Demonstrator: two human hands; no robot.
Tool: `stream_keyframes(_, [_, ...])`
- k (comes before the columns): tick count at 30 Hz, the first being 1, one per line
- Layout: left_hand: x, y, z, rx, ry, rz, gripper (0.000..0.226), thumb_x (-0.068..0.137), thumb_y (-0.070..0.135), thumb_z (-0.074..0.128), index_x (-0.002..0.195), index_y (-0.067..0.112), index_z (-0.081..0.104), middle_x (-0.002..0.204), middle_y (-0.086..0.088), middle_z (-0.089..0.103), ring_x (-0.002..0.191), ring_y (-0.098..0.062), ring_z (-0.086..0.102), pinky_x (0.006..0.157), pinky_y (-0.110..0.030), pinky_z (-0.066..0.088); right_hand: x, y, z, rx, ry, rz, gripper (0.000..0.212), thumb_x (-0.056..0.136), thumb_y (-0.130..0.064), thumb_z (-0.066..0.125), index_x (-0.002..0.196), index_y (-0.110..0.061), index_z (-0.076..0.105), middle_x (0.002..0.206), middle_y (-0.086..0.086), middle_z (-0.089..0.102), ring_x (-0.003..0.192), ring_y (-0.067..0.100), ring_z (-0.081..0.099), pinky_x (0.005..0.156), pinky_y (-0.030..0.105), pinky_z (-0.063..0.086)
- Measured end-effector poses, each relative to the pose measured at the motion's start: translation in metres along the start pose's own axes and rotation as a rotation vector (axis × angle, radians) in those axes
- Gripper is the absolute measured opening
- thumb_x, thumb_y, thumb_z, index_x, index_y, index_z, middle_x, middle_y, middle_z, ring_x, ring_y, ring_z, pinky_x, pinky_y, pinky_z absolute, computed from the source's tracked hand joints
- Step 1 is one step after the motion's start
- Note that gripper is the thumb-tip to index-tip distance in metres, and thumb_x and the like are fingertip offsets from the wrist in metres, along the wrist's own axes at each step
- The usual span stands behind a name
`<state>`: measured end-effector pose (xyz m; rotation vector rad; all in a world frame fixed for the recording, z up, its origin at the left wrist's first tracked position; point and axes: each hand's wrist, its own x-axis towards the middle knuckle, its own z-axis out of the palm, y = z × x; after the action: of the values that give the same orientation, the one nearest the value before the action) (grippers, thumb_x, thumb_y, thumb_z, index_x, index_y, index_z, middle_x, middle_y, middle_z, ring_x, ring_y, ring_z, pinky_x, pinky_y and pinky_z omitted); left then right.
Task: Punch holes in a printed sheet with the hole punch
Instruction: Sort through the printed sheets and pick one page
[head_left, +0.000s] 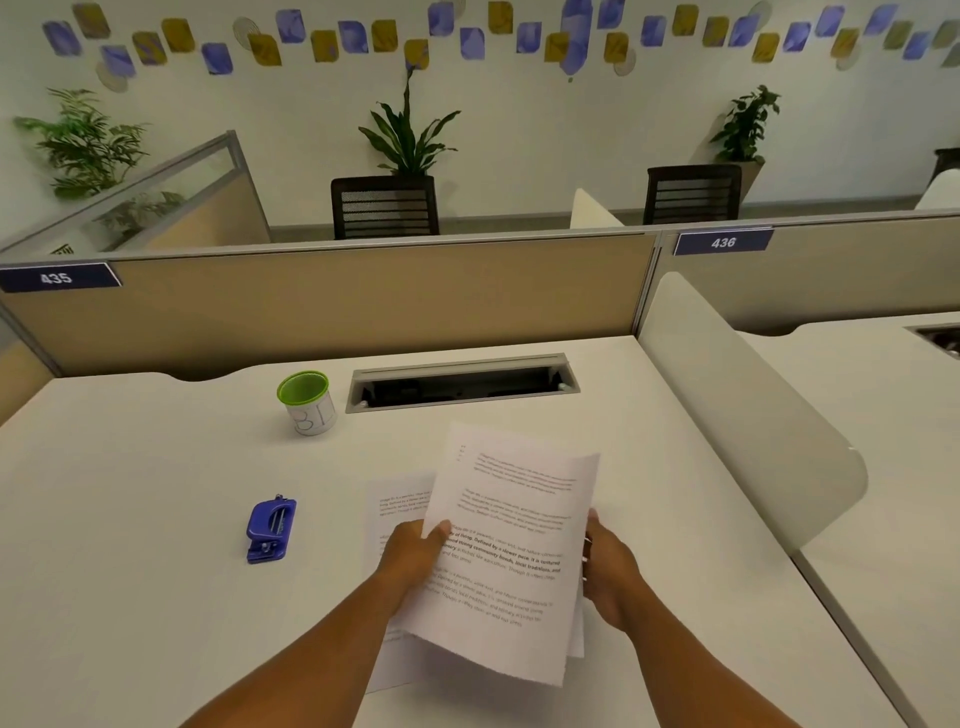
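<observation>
Nearest, the left hand (415, 553) and right hand (605, 564) pinch a printed sheet (511, 551) by its side edges, lifted off the other sheets (387, 519) probably to single it out, while the blue hole punch (271, 529) waits untouched farther left.

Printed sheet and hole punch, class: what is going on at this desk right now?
A person holds a printed sheet above the desk with both hands: the left hand pinches its left edge, the right hand grips its right edge. Another printed page lies underneath. The blue hole punch sits untouched to the left, a green-rimmed cup behind it. No punching yet.
</observation>
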<state>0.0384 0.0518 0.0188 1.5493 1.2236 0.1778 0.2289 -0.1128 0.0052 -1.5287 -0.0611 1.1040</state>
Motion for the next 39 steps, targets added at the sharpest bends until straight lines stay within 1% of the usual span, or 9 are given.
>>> stream_keyframes(4, [0.001, 0.002, 0.004, 0.056, 0.046, 0.016, 0.040, 0.102, 0.037, 0.041, 0.128, 0.014, 0.060, 0.118, -0.005, 0.068, 0.101, -0.023, 0.064, 0.083, -0.031, 0.050, 0.003, -0.003, 0.002, 0.059, -0.020, 0.028, 0.047, 0.091, -0.064, 0.041, 0.105, -0.027, 0.065, 0.101, 0.002, 0.075, 0.099, 0.030, 0.070, 0.082, 0.048, 0.057])
stream_keyframes(7, [0.005, -0.001, 0.005, 0.063, 0.064, 0.023, 0.039, 0.103, 0.038, 0.038, 0.122, 0.016, 0.063, 0.116, -0.004, 0.068, 0.098, -0.021, 0.064, 0.081, -0.030, 0.050, 0.007, -0.002, 0.005, -0.124, 0.011, -0.036, 0.022, 0.097, -0.029, 0.054, 0.115, -0.017, 0.062, 0.102, 0.001, 0.074, 0.091, 0.025, 0.072, 0.077, 0.044, 0.060])
stream_keyframes(10, [0.009, -0.005, 0.005, 0.065, 0.144, -0.009, 0.041, 0.101, 0.043, 0.037, 0.098, 0.014, 0.066, 0.106, -0.004, 0.070, 0.087, -0.019, 0.063, 0.080, -0.036, 0.052, 0.011, -0.002, 0.006, -0.256, 0.076, -0.050, 0.021, 0.096, -0.010, 0.049, 0.112, -0.020, 0.058, 0.104, -0.001, 0.070, 0.089, 0.024, 0.070, 0.072, 0.040, 0.060])
stream_keyframes(13, [0.014, -0.012, 0.000, 0.109, 0.360, -0.124, 0.035, 0.095, 0.043, 0.051, 0.114, 0.016, 0.062, 0.122, -0.009, 0.063, 0.105, -0.028, 0.058, 0.091, -0.041, 0.050, 0.011, -0.002, 0.005, -0.288, 0.102, -0.050, 0.023, 0.095, -0.006, 0.047, 0.109, -0.022, 0.057, 0.104, 0.001, 0.068, 0.088, 0.025, 0.069, 0.063, 0.033, 0.057])
stream_keyframes(19, [0.011, -0.030, -0.010, 0.336, 0.475, -0.430, 0.085, 0.070, 0.059, 0.076, 0.123, 0.004, 0.040, 0.123, -0.018, 0.046, 0.113, -0.032, 0.047, 0.098, -0.046, 0.046, 0.016, -0.001, 0.000, -0.326, 0.130, -0.040, 0.025, 0.092, -0.002, 0.045, 0.109, -0.018, 0.056, 0.102, 0.003, 0.067, 0.088, 0.026, 0.068, 0.065, 0.033, 0.056])
stream_keyframes(24, [0.014, -0.038, -0.007, 0.418, 0.426, -0.507, 0.097, 0.061, 0.061, 0.081, 0.122, 0.002, 0.035, 0.125, -0.018, 0.041, 0.114, -0.029, 0.046, 0.096, -0.040, 0.047, 0.020, -0.002, 0.000, -0.359, 0.154, -0.030, 0.027, 0.090, 0.000, 0.044, 0.105, -0.018, 0.058, 0.097, 0.000, 0.067, 0.085, 0.023, 0.068, 0.059, 0.029, 0.054])
stream_keyframes(32, [0.027, -0.046, -0.011, 0.260, 0.404, -0.453, 0.092, 0.056, 0.036, 0.094, 0.119, 0.002, 0.036, 0.117, -0.020, 0.047, 0.099, -0.030, 0.058, 0.075, -0.038, 0.053, 0.025, -0.002, -0.003, -0.391, 0.162, -0.033, 0.028, 0.089, 0.001, 0.043, 0.107, -0.016, 0.057, 0.101, 0.003, 0.066, 0.089, 0.026, 0.067, 0.068, 0.034, 0.056])
stream_keyframes(36, [0.034, -0.051, -0.016, 0.226, 0.301, -0.404, 0.057, 0.065, 0.031, 0.089, 0.103, 0.006, 0.055, 0.102, -0.011, 0.067, 0.072, -0.022, 0.063, 0.063, -0.033, 0.057, 0.027, -0.002, -0.002, -0.417, 0.153, -0.039, 0.026, 0.089, 0.001, 0.043, 0.104, -0.016, 0.057, 0.103, 0.005, 0.066, 0.089, 0.027, 0.066, 0.069, 0.035, 0.056])
stream_keyframes(39, [0.038, -0.051, -0.024, 0.178, 0.295, -0.323, 0.038, 0.081, 0.034, 0.072, 0.110, 0.009, 0.066, 0.101, -0.009, 0.072, 0.076, -0.026, 0.068, 0.069, -0.034, 0.058, 0.029, -0.002, -0.004, -0.448, 0.134, -0.049, 0.028, 0.086, 0.002, 0.044, 0.107, -0.011, 0.058, 0.104, 0.008, 0.066, 0.091, 0.029, 0.066, 0.078, 0.041, 0.058])
